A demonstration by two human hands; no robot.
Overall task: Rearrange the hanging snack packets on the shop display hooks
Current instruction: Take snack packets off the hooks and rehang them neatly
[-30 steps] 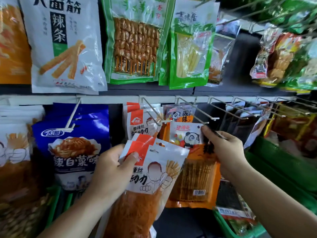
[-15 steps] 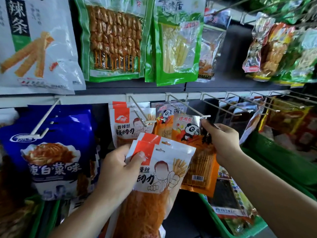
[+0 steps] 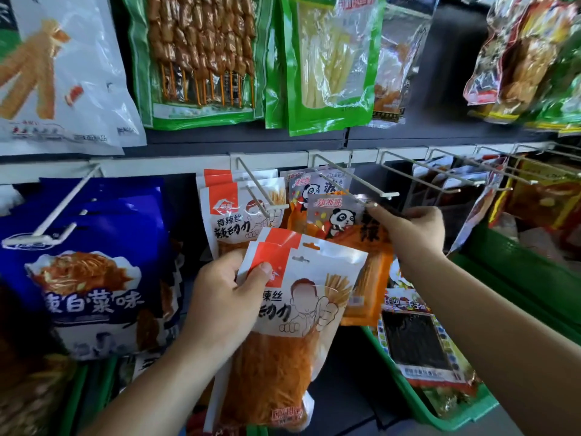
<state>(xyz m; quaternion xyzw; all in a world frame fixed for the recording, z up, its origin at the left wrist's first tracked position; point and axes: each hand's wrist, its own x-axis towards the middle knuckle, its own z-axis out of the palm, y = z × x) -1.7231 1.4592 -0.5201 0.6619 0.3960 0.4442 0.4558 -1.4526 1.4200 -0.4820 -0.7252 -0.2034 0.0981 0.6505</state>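
My left hand grips a small stack of white-and-red snack packets with orange strips, held off the hooks below the middle of the display. More packets of that kind hang on a white wire hook just above. My right hand pinches the top right corner of an orange panda packet at the tip of the neighbouring hook. Another panda packet hangs behind it.
Blue packets hang at the left on a hook. Large white and green packets fill the upper row. Bare wire hooks jut out at the right. Green bins with packets sit below right.
The view has shifted right and closer. My right hand has drawn the panda packet forward toward the tip of its hook. My left hand keeps its stack roughly in place.
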